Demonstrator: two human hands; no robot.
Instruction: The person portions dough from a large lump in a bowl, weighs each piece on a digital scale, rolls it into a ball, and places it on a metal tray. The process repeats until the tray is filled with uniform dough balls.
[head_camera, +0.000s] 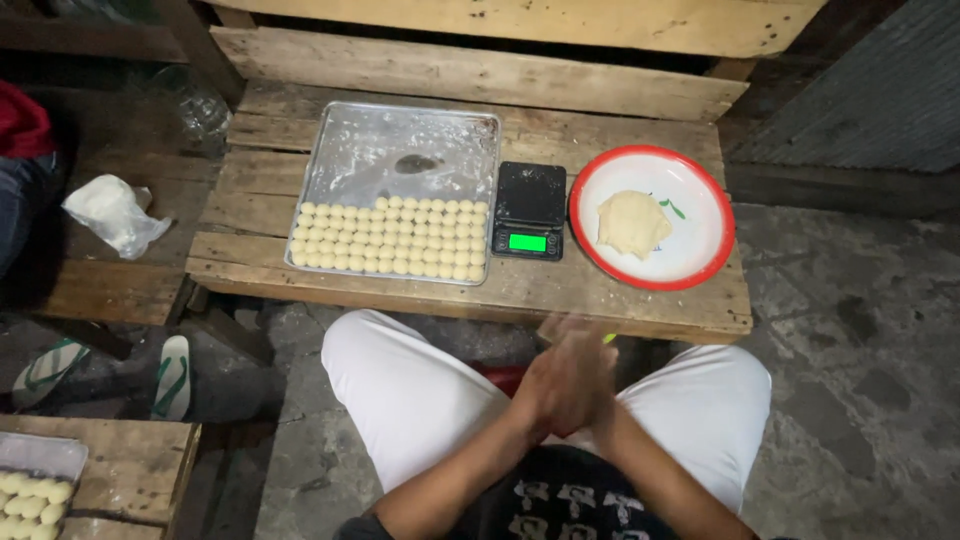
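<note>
Hands: left hand (553, 385) and right hand (592, 372) pressed palm to palm over the lap at 6 o'clock, blurred; fingers closed flat against each other, whatever sits between them hidden, so contents impossible to tell.
Risk at the hands: anything rolled between the palms, hanging over the gap between knees and tabletop (620, 300), likely to slip out onto the dirty concrete floor (850, 380) if pressure goes uneven.
Tray (400, 140): metal, at 11 o'clock, plastic-lined; near half filled with tight rows of small dough balls (390, 238), far half bare.
Risk at the tray: balls touching one another, prone to sticking or getting dented by a careless placement; near rim close to the tabletop edge, easily knocked by a knee.
Scale (529, 210): small black one at 12 o'clock, green display lit, just beside the tray.
Risk at the scale: floury fingers liable to smear the platform and throw off portions.
Plate (700, 180): red-rimmed, at 1 o'clock, holding the dough lump (633, 223), uncovered.
Risk at the plate: lump apt to dry and crust in open air.
</note>
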